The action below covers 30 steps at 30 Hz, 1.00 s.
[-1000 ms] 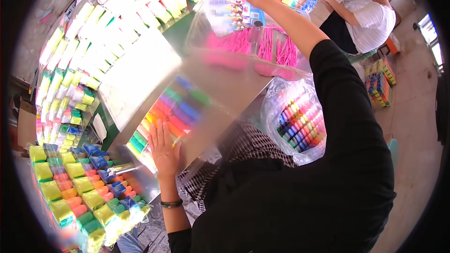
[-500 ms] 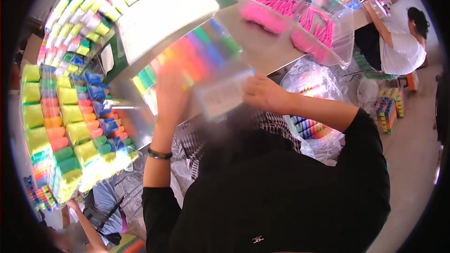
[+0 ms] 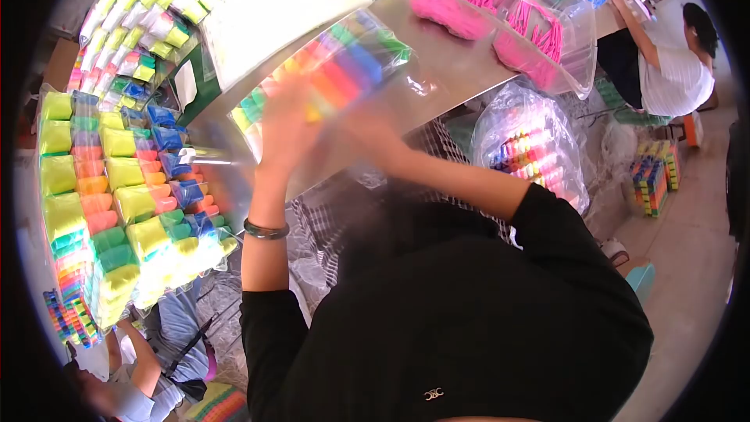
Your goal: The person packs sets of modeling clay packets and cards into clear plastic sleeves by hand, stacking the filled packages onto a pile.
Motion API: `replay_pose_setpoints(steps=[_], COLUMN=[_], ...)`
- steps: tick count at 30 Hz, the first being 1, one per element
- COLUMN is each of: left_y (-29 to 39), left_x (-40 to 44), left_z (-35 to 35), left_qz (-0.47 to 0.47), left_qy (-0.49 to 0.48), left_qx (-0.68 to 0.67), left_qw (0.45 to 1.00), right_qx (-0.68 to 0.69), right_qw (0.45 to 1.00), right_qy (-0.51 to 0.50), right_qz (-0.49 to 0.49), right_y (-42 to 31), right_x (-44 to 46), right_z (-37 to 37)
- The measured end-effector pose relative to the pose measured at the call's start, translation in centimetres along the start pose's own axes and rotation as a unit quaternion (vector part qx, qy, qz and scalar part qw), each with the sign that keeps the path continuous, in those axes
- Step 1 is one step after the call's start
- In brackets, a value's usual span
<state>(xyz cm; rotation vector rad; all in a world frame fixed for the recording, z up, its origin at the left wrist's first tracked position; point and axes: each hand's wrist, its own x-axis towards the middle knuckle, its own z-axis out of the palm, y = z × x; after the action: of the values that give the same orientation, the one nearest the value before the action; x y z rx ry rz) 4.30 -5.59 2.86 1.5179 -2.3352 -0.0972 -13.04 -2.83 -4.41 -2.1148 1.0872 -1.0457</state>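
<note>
A clear-wrapped pack of multicoloured soft pieces lies on the metal tabletop in front of me, its colours running from green and yellow through red to blue and green. My left hand is over the near left part of the pack, smeared by motion. Close beside it, my right hand is at the pack's near edge, also blurred. The fingers of both hands are too smeared to show whether they grip anything.
Stacked coloured packs rise at the left. A white slab-like stack stands behind the pack. At the back right, a clear bin holds pink strands. A plastic bag of coloured pieces is below the table's right side. Two other people work nearby.
My right hand has moved left to the pack; the blue-edged white card it held no longer shows. My left hand stays by the pack. The view has shifted slightly.
</note>
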Motion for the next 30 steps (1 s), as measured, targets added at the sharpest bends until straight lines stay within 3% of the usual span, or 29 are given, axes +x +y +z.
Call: replay_pose_setpoints(steps=[1,2,3,5,6,8,11,12,13,14,17,23,26,28,29,30], left_y=[0.1,0.2,0.2,0.1,0.4,1.3,1.4,1.6,1.6,1.5,1.3,1.4,1.5,1.4,1.7,1.8], left_x=[0.0,0.1,0.1,0.2,0.3,0.5,0.7,0.7,0.6,0.5,-0.1,0.5,0.3,-0.2,-0.4,-0.8], left_z=[-0.2,-0.3,-0.2,0.2,-0.2,-1.1,-1.3,-1.1,-1.0,-0.9,-0.2,-0.7,-0.1,1.2,1.8,2.3], left_qz=[-0.007,-0.013,-0.007,-0.002,0.003,-0.039,-0.047,-0.04,-0.039,-0.04,-0.031,-0.028,-0.017,0.0,0.031,0.031], left_qy=[-0.011,-0.024,-0.026,-0.003,-0.005,-0.06,-0.071,-0.071,-0.064,-0.058,-0.041,-0.049,-0.044,-0.026,0.013,0.014], left_qx=[0.005,0.01,0.009,0.016,0.016,-0.012,-0.001,-0.003,-0.002,0.0,0.007,0.021,0.038,0.055,0.072,0.096], left_qw=[1.0,1.0,1.0,1.0,1.0,0.997,0.996,0.997,0.997,0.998,0.999,0.998,0.998,0.998,0.997,0.995], right_qx=[0.22,0.221,0.286,0.342,0.449,0.547,0.491,0.65,0.776,0.79,0.771,0.803,0.797,0.762,0.645,0.472], right_qw=[0.946,0.946,0.95,0.939,0.887,0.811,0.853,0.715,0.538,0.491,0.488,0.468,0.507,0.531,0.676,0.864], right_qy=[-0.14,-0.136,-0.083,-0.022,-0.029,-0.033,-0.031,0.003,0.037,0.032,0.078,0.098,0.041,-0.083,-0.11,-0.123], right_qz=[0.193,0.195,0.098,-0.003,0.103,0.204,0.173,0.257,0.326,0.365,0.401,0.355,0.326,0.36,0.339,0.122], right_y=[-0.9,-1.1,-1.3,-1.6,-2.2,-2.5,-2.4,-3.1,-3.8,-4.3,-3.7,-4.3,-3.2,-3.7,-5.3,-3.1], right_x=[-0.5,-0.8,-0.8,-0.1,0.6,1.5,1.7,1.4,0.9,0.1,0.2,2.1,0.9,0.0,0.5,0.7], right_z=[-0.6,-0.3,0.2,1.0,1.3,2.3,3.4,3.1,2.9,2.9,3.8,3.3,3.0,-3.4,-9.4,-12.6])
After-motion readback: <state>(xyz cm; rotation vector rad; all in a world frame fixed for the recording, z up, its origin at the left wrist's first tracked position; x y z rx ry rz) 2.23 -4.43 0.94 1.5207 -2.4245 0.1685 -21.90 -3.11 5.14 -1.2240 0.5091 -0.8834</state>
